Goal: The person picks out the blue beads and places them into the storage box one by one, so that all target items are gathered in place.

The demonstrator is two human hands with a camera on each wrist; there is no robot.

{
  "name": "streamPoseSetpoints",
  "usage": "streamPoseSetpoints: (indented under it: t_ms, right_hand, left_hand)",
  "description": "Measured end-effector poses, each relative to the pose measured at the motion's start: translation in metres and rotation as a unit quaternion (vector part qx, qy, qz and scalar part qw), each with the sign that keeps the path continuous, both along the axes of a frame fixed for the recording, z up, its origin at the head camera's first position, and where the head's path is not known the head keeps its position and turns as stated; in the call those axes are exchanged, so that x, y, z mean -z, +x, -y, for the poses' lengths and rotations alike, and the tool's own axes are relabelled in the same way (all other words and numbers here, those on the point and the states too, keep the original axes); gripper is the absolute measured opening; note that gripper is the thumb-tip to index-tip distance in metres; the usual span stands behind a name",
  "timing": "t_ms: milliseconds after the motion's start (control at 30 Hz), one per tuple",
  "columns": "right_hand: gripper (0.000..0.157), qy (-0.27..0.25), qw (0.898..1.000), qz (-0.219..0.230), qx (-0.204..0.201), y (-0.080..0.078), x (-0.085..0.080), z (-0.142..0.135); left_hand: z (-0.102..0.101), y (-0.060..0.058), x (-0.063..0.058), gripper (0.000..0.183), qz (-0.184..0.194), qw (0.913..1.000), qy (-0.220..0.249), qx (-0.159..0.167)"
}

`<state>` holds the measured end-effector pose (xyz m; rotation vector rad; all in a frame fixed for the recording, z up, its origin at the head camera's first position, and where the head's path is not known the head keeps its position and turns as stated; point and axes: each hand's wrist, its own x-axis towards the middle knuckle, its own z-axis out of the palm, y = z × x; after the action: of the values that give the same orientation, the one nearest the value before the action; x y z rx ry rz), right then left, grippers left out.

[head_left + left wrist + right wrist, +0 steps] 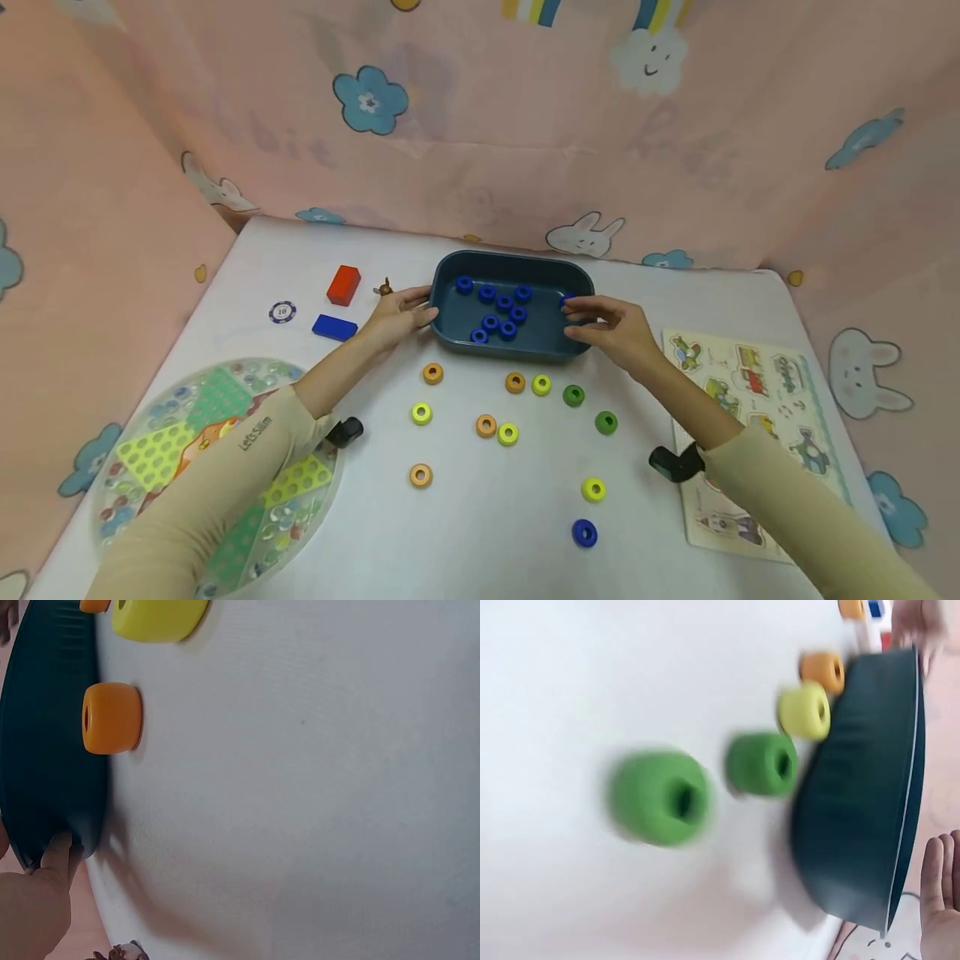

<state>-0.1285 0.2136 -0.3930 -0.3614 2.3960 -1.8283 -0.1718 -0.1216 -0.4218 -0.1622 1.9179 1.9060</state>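
Observation:
A dark blue-green plastic tray (480,347) stands toward the far edge of the table, with several blue rings (522,293) lying in it. At the tray's left end my left hand (397,319) grips the wall, its thumb at the near side; the left wrist view shows these fingers (58,855) against the tray's end. My right hand (618,333) reaches over the right end, thumb and fingers apart. Beyond its index fingertip another blue ring (566,298) shows, partly hidden. The right wrist view has the right hand's fingers (932,877) extended above the rim.
In front of the tray lie several orange rings (432,373), yellow rings (507,433) and green rings (573,395), plus one blue ring (584,533). A round marble board (225,467) is at left, a picture puzzle board (757,375) at right. Red (343,285) and blue (334,327) blocks lie back left.

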Motion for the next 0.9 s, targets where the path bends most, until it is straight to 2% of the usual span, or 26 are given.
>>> streamPoseSetpoints:
  t_ms: [133, 300, 500, 567, 667, 767, 900]
  right_hand:
    - [0.038, -0.002, 1.0, 0.007, -0.026, 0.047, 0.003, -0.01]
    - [0.034, 0.021, 0.998, 0.0, -0.052, 0.112, 0.019, -0.023]
    - [0.037, 0.04, 0.998, 0.044, -0.012, 0.179, 0.04, -0.03]
    - [0.038, 0.048, 0.997, 0.053, -0.009, 0.194, 0.046, -0.03]
    - [0.04, 0.064, 0.996, 0.057, -0.02, 0.208, 0.056, -0.028]
    - [0.04, 0.086, 0.994, 0.051, -0.035, 0.216, 0.064, -0.025]
    - [0.039, 0.105, 0.993, 0.022, -0.052, 0.221, 0.071, -0.023]
  left_hand:
    - [0.002, 0.001, 0.001, 0.053, 0.002, 1.0, 0.001, -0.002]
    - [0.002, 0.001, 0.001, 0.053, -0.001, 1.0, 0.004, -0.001]
    - [0.001, 0.0, -0.001, 0.053, -0.007, 0.9999, 0.008, 0.003]
    - [0.001, 0.0, -0.001, 0.053, -0.007, 1.0, 0.005, -0.001]
    - [0.002, 0.0, -0.002, 0.052, -0.005, 1.0, 0.0, -0.008]
    - [0.002, 0.0, 0.0, 0.053, -0.003, 1.0, -0.002, -0.008]
    - [0.002, 0.001, 0.002, 0.053, -0.007, 1.0, 0.0, -0.003]
